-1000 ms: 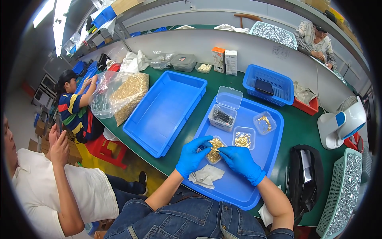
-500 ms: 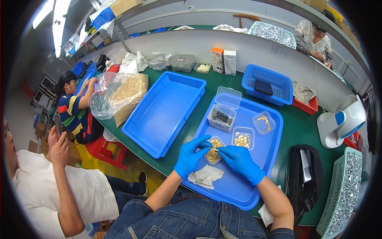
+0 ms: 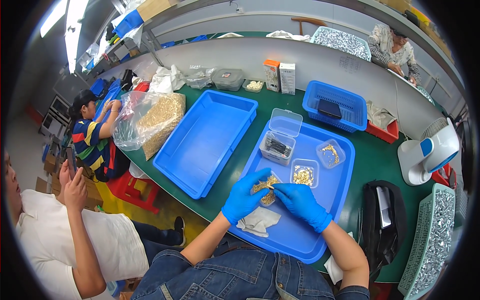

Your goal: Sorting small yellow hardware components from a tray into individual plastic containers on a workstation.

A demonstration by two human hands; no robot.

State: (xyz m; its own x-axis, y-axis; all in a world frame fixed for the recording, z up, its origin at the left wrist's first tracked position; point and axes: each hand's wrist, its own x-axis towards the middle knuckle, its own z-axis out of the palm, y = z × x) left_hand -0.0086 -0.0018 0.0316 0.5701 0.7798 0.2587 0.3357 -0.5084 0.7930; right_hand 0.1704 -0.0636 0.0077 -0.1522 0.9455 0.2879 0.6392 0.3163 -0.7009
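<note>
Just beyond a crumpled white cloth (image 3: 259,221), over a blue tray (image 3: 300,241): curling a blue-gloved left hand (image 3: 245,196) loosely, with thumb and forefinger apart (any hold within, impossible to tell), and pinching in a nearly closed right hand (image 3: 303,204) apparently a small gold piece (image 3: 272,186). Directly below, in a clear tub (image 3: 270,204), more gold pieces (image 3: 263,187). At risk, seemingly, of a slip between smooth glove tips, with so little to grip; then easily lost among look-alikes, or in the folds of the cloth. Also liable, after a bump from a knuckle, to a tipped tub and a scatter across the tray. Farther off, on the same tray: near an open-lidded box (image 3: 274,159) of dark slim items (image 3: 276,146), a second tub (image 3: 317,173) and a third tub (image 3: 325,160), both with gold pieces inside; easily knocked by a careless forward reach, and mixed in a spill. Beyond, on the green counter (image 3: 372,157): a blue basket (image 3: 334,123) with a dark flat case (image 3: 329,109) inside.
</note>
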